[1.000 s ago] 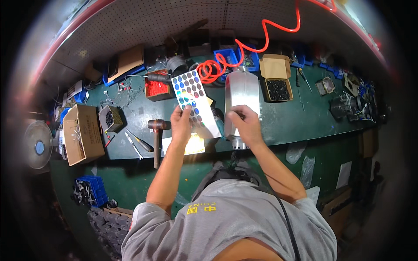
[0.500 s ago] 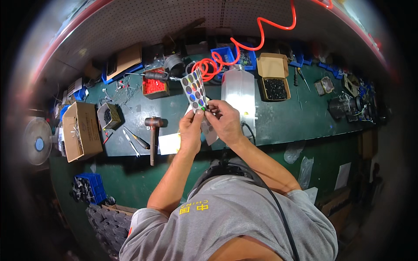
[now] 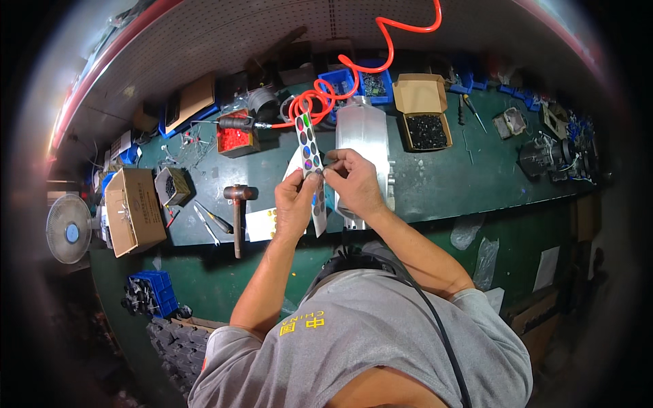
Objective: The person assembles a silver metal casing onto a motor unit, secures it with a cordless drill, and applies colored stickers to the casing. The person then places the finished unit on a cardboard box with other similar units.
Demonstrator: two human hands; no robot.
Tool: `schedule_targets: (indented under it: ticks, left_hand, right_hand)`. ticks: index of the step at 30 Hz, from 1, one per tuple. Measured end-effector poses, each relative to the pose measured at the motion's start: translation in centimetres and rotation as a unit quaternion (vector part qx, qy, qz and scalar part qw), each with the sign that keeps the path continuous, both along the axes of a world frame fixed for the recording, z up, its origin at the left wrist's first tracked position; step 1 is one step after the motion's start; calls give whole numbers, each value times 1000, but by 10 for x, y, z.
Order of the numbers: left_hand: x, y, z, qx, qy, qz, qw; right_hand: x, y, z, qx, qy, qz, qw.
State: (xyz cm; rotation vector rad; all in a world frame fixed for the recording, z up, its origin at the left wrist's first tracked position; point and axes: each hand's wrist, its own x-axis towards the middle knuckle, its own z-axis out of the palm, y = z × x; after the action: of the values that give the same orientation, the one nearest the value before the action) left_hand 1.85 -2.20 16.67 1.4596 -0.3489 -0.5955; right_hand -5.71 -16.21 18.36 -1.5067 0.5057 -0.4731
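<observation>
A narrow white sheet of round, rainbow-shining stickers [image 3: 307,146] stands tilted up in front of me. My left hand [image 3: 294,204] pinches it between thumb and fingers, and its lower end hangs below the grip. Close by the sheet's right edge, my right hand [image 3: 357,183] has thumb and forefinger pinched together; what lies between them is too small to make out. Just beyond the right hand, a pale silvery metal housing [image 3: 362,129] lies on the green bench. White paper with yellow round spots [image 3: 260,226] is partly hidden behind my left hand.
A hammer [image 3: 239,193], pliers [image 3: 207,224] and an open carton [image 3: 136,212] are at left. Red parts fill a box [image 3: 235,139]; black parts fill another [image 3: 427,132]. A coiled red air hose [image 3: 389,47] hangs over the back. A motor-like assembly [image 3: 554,163] stands far right.
The sticker sheet has turned to show a narrower strip, with its lower end now hanging below my left hand. My right hand has shifted slightly right, to the sheet's edge.
</observation>
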Motion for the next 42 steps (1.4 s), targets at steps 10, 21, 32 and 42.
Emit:
schedule_targets:
  ticks: [10,21,32,42]
  left_hand:
    - [-20,-10,8,160,-356,-21,921]
    - [-39,-16,2,95,-281,-13,955]
    - [-48,-9,26,319,-366,-109,867]
    - [-40,51,-16,215,-291,11,932]
  right_hand:
    - [-14,-16,-11,13,2,-38,999]
    - [-24,-17,-4,238,5,-8,971]
    - [-32,-26,-17,384,42,-22,922]
    - [-28,-131,-69,61,134,-119,982]
